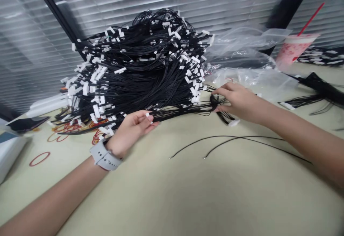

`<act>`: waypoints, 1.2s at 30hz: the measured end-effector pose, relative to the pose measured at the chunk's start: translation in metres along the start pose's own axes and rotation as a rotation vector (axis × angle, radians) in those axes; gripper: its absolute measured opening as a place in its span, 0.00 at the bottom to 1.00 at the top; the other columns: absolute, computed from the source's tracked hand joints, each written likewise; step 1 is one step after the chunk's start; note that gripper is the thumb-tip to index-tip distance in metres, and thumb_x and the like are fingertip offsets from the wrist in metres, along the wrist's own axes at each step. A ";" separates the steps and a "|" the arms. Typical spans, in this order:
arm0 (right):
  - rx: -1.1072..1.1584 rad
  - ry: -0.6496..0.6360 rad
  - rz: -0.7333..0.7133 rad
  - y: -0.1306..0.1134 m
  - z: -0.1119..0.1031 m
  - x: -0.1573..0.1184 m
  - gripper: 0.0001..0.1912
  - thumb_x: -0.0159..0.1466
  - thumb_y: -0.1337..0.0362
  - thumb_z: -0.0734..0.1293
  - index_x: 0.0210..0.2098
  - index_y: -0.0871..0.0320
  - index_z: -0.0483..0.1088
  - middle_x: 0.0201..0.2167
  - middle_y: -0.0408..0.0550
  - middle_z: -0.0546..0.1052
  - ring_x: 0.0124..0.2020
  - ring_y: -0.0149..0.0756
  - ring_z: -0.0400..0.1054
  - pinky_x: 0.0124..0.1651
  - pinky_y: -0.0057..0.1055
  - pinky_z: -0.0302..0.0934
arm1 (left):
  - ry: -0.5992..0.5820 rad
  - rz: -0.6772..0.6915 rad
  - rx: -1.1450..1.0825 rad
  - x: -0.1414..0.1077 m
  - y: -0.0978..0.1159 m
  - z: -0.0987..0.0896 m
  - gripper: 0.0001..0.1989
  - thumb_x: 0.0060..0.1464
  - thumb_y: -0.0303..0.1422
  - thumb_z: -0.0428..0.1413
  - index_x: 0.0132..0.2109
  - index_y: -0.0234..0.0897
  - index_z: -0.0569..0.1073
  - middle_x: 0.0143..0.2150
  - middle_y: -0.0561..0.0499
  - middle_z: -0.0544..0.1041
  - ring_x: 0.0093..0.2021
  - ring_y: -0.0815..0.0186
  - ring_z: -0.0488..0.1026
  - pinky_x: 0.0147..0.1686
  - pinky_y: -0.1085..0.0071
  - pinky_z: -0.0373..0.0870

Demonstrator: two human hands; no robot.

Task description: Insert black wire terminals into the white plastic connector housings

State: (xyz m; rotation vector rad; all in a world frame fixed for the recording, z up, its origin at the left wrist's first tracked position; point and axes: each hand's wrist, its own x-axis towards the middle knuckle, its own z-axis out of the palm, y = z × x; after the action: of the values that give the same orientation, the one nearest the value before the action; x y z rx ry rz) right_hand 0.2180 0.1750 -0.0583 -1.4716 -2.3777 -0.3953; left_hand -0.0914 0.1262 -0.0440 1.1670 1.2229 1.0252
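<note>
A bundle of thin black wires (180,113) stretches between my two hands, just in front of a big pile of black wire harnesses (150,82) with white connectors. My left hand (137,123), a grey watch strap on its wrist, is closed around the bundle's left part, a small white connector showing by the thumb. At the right end, the fingers and thumb of my right hand (233,100) pinch a looped part of the same bundle. A white connector (234,122) hangs just below that hand. Two loose black wires (236,137) lie on the table nearer to me.
Red and yellow rubber bands lie at the left, one red rubber band (39,159) apart. Clear plastic bags (247,75) and a cup with a red straw (295,49) stand at the back right. More black wires (319,92) lie at right. Window blinds (228,3) rise behind.
</note>
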 end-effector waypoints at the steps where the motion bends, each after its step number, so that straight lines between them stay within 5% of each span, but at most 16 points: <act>1: 0.032 -0.002 -0.029 -0.005 -0.007 -0.001 0.25 0.55 0.55 0.67 0.48 0.61 0.65 0.42 0.58 0.68 0.44 0.49 0.63 0.41 0.42 0.59 | -0.020 -0.003 -0.007 -0.001 0.000 0.002 0.03 0.49 0.28 0.59 0.32 0.34 0.72 0.26 0.57 0.74 0.36 0.70 0.76 0.46 0.72 0.71; 4: 0.289 -0.092 -0.160 -0.028 -0.030 -0.007 0.24 0.52 0.54 0.69 0.46 0.53 0.64 0.39 0.48 0.70 0.41 0.39 0.65 0.40 0.34 0.61 | -0.055 -0.007 -0.003 -0.005 -0.002 0.006 0.03 0.50 0.26 0.59 0.35 0.34 0.72 0.28 0.56 0.75 0.35 0.70 0.76 0.48 0.69 0.70; 9: 0.584 -0.628 -0.185 -0.048 -0.041 -0.026 0.11 0.52 0.63 0.70 0.34 0.49 0.67 0.29 0.38 0.71 0.28 0.30 0.66 0.27 0.25 0.59 | -0.064 -0.038 0.035 -0.005 -0.006 0.008 0.02 0.51 0.27 0.58 0.33 0.33 0.72 0.29 0.54 0.76 0.36 0.70 0.76 0.46 0.70 0.71; 12: 0.595 -0.780 -0.169 -0.044 -0.034 -0.029 0.03 0.57 0.65 0.65 0.27 0.52 0.67 0.24 0.38 0.70 0.25 0.28 0.64 0.25 0.24 0.56 | -0.067 -0.058 0.055 -0.007 -0.006 0.009 0.02 0.51 0.28 0.58 0.33 0.33 0.72 0.30 0.54 0.76 0.36 0.69 0.76 0.44 0.72 0.71; 16: 0.614 -0.693 -0.205 -0.054 -0.030 -0.029 0.07 0.60 0.67 0.61 0.26 0.54 0.67 0.25 0.39 0.70 0.25 0.28 0.63 0.26 0.25 0.56 | -0.094 -0.058 0.093 -0.010 -0.008 0.013 0.05 0.52 0.28 0.57 0.38 0.33 0.72 0.31 0.53 0.77 0.37 0.69 0.76 0.42 0.72 0.71; 24: 0.558 -0.252 -0.277 -0.115 -0.016 -0.031 0.06 0.63 0.68 0.58 0.35 0.58 0.67 0.36 0.48 0.67 0.38 0.35 0.64 0.39 0.33 0.60 | -0.235 0.039 0.192 -0.015 -0.016 0.017 0.09 0.52 0.29 0.56 0.42 0.33 0.69 0.31 0.51 0.77 0.35 0.68 0.75 0.37 0.72 0.69; 32: 0.341 -0.138 -0.434 -0.116 -0.008 -0.041 0.13 0.62 0.77 0.51 0.27 0.60 0.61 0.30 0.49 0.66 0.31 0.35 0.59 0.33 0.33 0.57 | -0.314 0.066 0.170 -0.016 -0.013 0.017 0.10 0.53 0.25 0.55 0.44 0.33 0.69 0.32 0.51 0.78 0.36 0.69 0.75 0.39 0.74 0.69; 36: 0.555 -0.209 -0.285 -0.115 -0.009 -0.042 0.12 0.60 0.78 0.52 0.34 0.58 0.61 0.32 0.45 0.68 0.30 0.31 0.62 0.30 0.28 0.57 | -0.292 0.063 0.169 -0.014 -0.014 0.017 0.08 0.53 0.24 0.54 0.42 0.32 0.70 0.32 0.51 0.78 0.35 0.71 0.74 0.37 0.76 0.68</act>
State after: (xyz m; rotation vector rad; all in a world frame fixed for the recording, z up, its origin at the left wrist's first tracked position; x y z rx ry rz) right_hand 0.1332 0.0877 -0.0744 -0.9630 -2.5718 0.3566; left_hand -0.0767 0.1085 -0.0561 1.4389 1.0601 0.7751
